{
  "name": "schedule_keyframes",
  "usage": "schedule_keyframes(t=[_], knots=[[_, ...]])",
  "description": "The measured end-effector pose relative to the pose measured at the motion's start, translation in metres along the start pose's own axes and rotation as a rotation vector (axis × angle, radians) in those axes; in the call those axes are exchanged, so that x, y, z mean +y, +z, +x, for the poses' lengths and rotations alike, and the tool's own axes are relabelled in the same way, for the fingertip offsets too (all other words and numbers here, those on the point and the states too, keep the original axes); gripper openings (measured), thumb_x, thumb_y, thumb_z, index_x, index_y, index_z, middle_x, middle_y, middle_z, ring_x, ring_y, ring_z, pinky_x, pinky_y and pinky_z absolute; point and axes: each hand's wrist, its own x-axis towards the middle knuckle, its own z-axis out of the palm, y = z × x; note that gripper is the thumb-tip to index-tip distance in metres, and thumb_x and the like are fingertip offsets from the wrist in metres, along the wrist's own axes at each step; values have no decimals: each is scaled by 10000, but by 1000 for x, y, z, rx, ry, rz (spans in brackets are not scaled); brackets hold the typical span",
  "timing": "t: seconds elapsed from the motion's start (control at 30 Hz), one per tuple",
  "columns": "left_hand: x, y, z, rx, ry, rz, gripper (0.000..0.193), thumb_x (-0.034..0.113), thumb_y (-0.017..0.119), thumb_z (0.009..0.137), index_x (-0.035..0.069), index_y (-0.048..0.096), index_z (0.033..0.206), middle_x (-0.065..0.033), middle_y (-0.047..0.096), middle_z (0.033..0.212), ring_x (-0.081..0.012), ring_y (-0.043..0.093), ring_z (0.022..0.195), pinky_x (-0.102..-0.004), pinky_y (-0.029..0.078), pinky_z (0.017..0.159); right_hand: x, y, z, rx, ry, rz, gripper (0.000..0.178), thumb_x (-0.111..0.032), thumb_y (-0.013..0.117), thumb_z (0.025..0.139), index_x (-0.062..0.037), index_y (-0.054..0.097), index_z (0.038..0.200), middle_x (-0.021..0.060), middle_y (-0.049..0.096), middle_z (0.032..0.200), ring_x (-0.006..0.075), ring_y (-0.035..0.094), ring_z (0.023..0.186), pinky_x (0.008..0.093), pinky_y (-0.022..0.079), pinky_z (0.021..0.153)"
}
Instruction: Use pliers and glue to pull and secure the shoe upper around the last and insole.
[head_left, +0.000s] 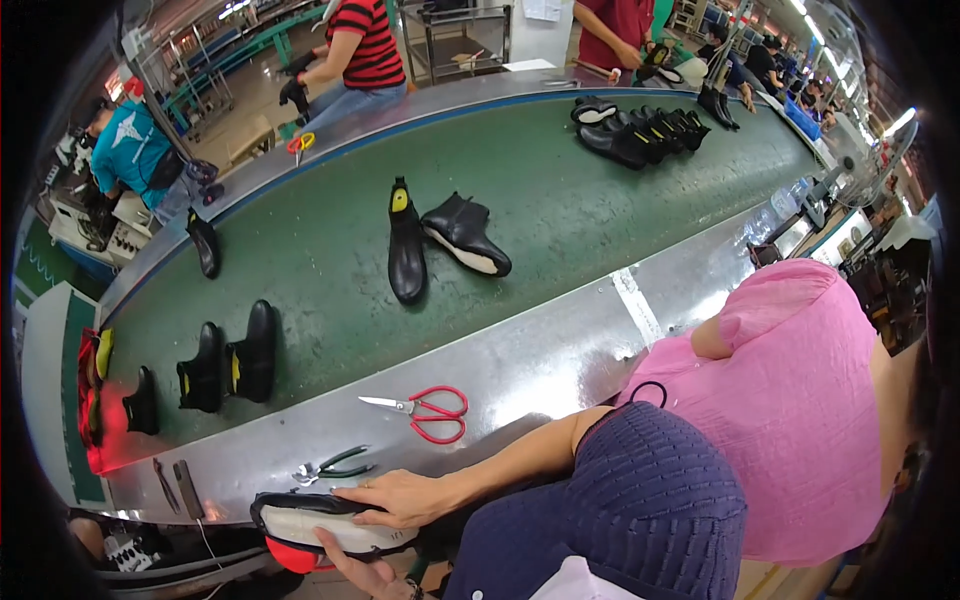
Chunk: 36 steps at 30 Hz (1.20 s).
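Note:
A black boot (pixel 345 527) is held sole-side up near the bottom edge, its pale sole facing me. My left hand (pixel 365 572) grips it from below, the thumb lying over the sole. Across the boot's upper side rests my right hand (pixel 405 498), its fingers pressed along the dark edge. Something red (pixel 290 556) shows beneath the toe end; I cannot tell what it is. Just beyond the boot, green-handled pliers (pixel 335 467) lie on the metal ledge (pixel 540 385). Red-handled scissors (pixel 425 410) are farther right.
Several black boots stand or lie on the green conveyor (pixel 330 230), including a pair (pixel 407 250) mid-belt and a row (pixel 645 135) far right. Handled tools (pixel 183 490) sit at the ledge's left end. Close on my right is a co-worker in pink (pixel 800 410); others work beyond the belt.

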Motion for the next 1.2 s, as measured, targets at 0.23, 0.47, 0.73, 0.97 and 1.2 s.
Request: schedule_keyframes(t=[0.23, 0.47, 0.73, 0.97, 1.2], knots=[[1, -3, -12, -13, -54, 13, 726, 501, 603, 875, 67, 397, 1420, -115, 470, 1399, -279, 474, 1255, -431, 385, 1051, -12, -33, 3, -384, -59, -107, 514, -144, 516, 896, 100, 376, 1327, 243, 612, 741, 412, 609, 634, 491, 479, 585], [-6, -19, 4, -94, 23, 9, 732, 515, 596, 865, 74, 400, 1416, -124, 481, 1381, -276, 479, 1249, -430, 391, 1050, -12, -53, -2, -388, -122, -66, 398, -125, 531, 882, 48, 469, 1235, 256, 599, 713, 434, 613, 698, 510, 473, 628], [-7, 63, -11, 61, 300, -46, 740, 498, 583, 898, 31, 353, 1424, -150, 460, 1383, -285, 485, 1232, -404, 393, 1044, -14, -42, 2, 354, -176, 90, 405, -230, 574, 925, -30, 516, 1273, 198, 631, 1032, 381, 628, 879, 435, 515, 746], [-11, 75, -17, 86, 422, 31, 743, 486, 567, 912, 19, 326, 1439, -155, 433, 1405, -291, 473, 1244, -409, 387, 1051, -16, -67, 7, 276, 15, 193, 232, -189, 568, 935, -32, 623, 1098, 202, 644, 765, 342, 639, 689, 414, 491, 628], [-34, 24, 0, 114, 465, 126, 578, 257, 591, 942, -25, 379, 1401, -158, 483, 1355, -288, 532, 1170, -429, 447, 999, 18, -98, 18, -348, 31, 440, 436, -221, 608, 931, -12, 541, 1308, 141, 646, 1206, 198, 624, 1056, 314, 486, 909]])
